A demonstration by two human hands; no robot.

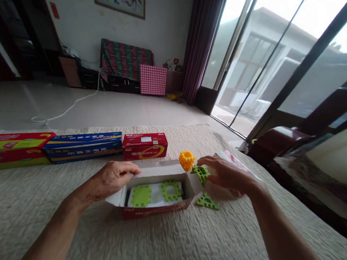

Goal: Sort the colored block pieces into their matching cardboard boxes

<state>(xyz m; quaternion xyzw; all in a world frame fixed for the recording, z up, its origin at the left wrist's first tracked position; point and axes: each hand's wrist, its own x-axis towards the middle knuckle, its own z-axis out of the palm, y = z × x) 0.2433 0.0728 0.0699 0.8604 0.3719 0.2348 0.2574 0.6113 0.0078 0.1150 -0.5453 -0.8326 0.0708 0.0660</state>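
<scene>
pale tiled floor (148, 108) runs back to a wall with a framed picture (121, 1) at 12 o'clock; purple curtain (198, 33) and glass door (244, 77) toward 1 to 2 o'clock. foreground surface: beige textured cloth (110, 245). clock directions below are taken from the open box.

open box (155, 211): near the middle of the cloth, open side up, flaps raised. inside, on a white sheet (156, 194), a solid green square (141, 196) lies toward 9 o'clock and a green square frame (164, 191) toward 3 o'clock, the two apart.

left hand (113, 177): at 10 o'clock, at the box's far corner, fingers bent and close together over the white flap; cannot tell whether they pinch it.

right hand (225, 172): at 2 o'clock, slightly blurred, thumb and fingers moderately wide about a green lattice piece (201, 175); cannot tell whether they grip it.

other pieces: yellow knobbly piece (187, 160) at 1 o'clock, just beside the lattice piece; green triangular piece (207, 202) at 3 o'clock, flat on the cloth. pinkish-white packet (244, 165) at 2 o'clock, partly hidden by the right hand.

back row: red box (145, 146) at 12, blue box (84, 147) at 10, red-and-green box (17, 149) beyond it, also toward 10.
</scene>
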